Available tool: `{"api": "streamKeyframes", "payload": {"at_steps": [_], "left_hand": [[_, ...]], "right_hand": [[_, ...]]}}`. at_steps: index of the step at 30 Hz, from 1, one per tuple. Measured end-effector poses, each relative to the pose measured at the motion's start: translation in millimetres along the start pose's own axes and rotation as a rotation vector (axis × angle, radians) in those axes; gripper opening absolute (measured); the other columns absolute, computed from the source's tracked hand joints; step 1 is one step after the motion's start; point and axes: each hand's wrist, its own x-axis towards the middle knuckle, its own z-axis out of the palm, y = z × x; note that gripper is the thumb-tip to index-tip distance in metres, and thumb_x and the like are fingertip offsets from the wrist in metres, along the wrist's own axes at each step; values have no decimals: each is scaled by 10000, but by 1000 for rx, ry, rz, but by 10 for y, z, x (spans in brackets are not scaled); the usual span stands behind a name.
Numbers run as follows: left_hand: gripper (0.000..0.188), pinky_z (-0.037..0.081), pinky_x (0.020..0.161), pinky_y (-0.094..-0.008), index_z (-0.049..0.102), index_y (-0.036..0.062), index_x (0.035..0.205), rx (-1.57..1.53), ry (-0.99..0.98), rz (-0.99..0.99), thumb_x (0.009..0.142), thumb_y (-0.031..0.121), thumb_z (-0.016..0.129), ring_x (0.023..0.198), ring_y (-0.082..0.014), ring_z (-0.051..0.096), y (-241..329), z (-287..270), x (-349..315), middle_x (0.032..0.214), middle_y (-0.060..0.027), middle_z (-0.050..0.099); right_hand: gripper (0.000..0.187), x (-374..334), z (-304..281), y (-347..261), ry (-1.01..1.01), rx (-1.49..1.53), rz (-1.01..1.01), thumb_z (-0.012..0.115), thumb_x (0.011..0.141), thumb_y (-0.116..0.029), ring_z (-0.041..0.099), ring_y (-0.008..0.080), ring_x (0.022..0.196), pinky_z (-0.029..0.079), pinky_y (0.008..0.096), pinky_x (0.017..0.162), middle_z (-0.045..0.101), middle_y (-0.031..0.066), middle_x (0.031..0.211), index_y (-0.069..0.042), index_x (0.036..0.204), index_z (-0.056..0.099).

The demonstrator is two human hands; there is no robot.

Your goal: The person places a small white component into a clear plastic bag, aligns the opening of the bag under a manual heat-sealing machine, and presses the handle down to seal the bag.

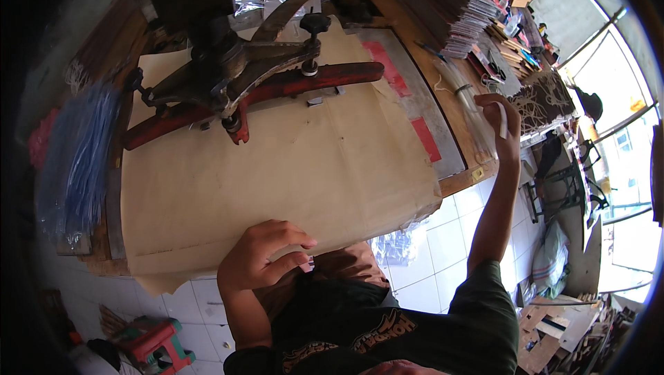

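Observation:
My left hand (pixel 266 254) hovers at the near edge of a large tan paper sheet (pixel 277 181), fingers curved and thumb apart, holding nothing that I can see. My right hand (pixel 496 113) reaches out to the right, with fingers curled. A short white strip (pixel 503 123) shows in it. Beside that hand lies a bundle of clear plastic strips (pixel 467 102) at the table's right edge. Across the far part of the paper stands a dark press head with a red curved bar (pixel 315 81); small metal pieces lie on the paper near the bar.
Blue plastic strands (pixel 79 160) hang at the left. A stack of dark thin sheets (pixel 449 15) stands at the far right, beside a box with tangled cords (pixel 546 105). Red patches (pixel 423 140) show on the grey plate. A red and green stool (pixel 159 344) sits on the tiled floor.

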Motion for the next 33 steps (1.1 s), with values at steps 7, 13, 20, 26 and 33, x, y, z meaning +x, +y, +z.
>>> {"api": "streamKeyframes", "payload": {"at_steps": [7,13,20,26,33], "left_hand": [[249,543,861,-363,692,-26,1106,-206,310,-130,977,187,690,941,-217,704,169,204,149,981,-132,719],[269,526,908,-322,679,-67,1199,-439,879,-88,1008,119,638,954,-175,681,293,538,462,1038,-125,708],[317,493,808,-310,663,-4,1232,-605,1270,21,1026,236,640,840,-129,598,147,175,16,1037,-76,681],[295,450,784,-302,634,65,1267,-734,1218,81,1036,249,629,772,-110,549,147,70,-73,1105,-44,691],[342,496,817,-322,593,34,1306,-852,1096,120,1034,240,625,892,-149,607,165,420,268,1005,-76,653]], "right_hand": [[192,-251,1128,-1097,-177,561,139,614,981,-17,701,148,789,549,273,682,707,104,939,63,1149,659],[150,-536,2002,-1746,-491,656,283,721,932,0,682,99,700,541,233,603,716,83,854,51,1055,652],[152,-594,2080,-1665,-535,316,30,781,861,-11,685,107,673,532,254,623,747,61,843,0,1009,750],[98,-622,1927,-1502,-367,271,178,736,931,-73,646,84,636,510,233,584,707,49,758,13,978,725],[381,-936,2052,-1628,-677,756,458,511,1090,-294,612,98,597,470,225,533,652,41,792,50,1138,668]]}}
